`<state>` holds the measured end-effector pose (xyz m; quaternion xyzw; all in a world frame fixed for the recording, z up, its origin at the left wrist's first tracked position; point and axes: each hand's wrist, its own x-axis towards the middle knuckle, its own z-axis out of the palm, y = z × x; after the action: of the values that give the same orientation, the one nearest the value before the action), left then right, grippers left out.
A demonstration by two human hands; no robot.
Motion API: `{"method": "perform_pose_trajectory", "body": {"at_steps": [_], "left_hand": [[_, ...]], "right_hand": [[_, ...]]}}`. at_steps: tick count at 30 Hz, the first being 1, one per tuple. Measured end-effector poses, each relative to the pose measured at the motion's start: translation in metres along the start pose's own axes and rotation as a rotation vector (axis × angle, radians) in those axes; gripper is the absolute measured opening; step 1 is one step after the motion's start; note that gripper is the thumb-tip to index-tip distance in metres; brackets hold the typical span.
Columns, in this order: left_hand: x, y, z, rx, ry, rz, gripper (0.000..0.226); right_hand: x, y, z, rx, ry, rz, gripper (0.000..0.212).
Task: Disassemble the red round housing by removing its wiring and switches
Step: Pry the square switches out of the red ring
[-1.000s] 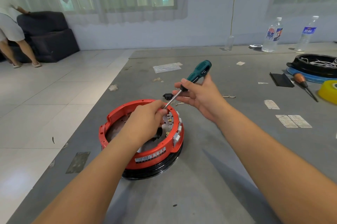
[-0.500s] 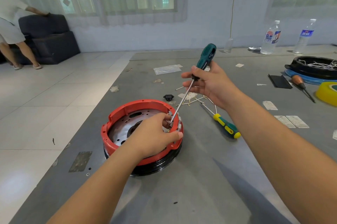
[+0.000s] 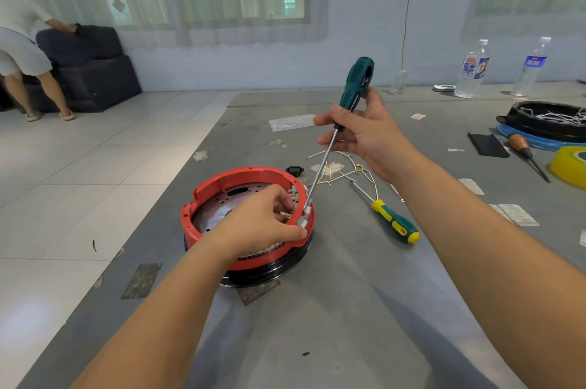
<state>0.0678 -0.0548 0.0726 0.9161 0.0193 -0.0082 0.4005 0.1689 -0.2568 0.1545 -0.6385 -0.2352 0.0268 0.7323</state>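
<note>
Red round housing, near tabletop's left edge: left hand pinches switches steady; right hand grips prying screwdriver.

**Both hands in, one gripping high, one curled low**

Left hand reaches forward from a bare forearm, fingers curled, thumb stretched out flat to the right. Right hand is raised higher, wrist cocked, fingers and thumb wrapped round a handle, forearm running back to the lower right.
</note>
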Motion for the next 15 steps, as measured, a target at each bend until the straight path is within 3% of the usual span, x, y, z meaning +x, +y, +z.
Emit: {"method": "perform_pose_trajectory", "body": {"at_steps": [8,15], "left_hand": [[-0.0017,0.0046,-0.0044,0.13,0.032,-0.002,0.032],[-0.0039,0.0068,-0.0059,0.106,0.027,-0.005,0.031]], "right_hand": [[-0.0037,0.0028,0.0027,-0.013,-0.022,-0.015,0.045],[-0.008,0.0019,0.0036,-0.026,-0.019,-0.062,0.047]]}}
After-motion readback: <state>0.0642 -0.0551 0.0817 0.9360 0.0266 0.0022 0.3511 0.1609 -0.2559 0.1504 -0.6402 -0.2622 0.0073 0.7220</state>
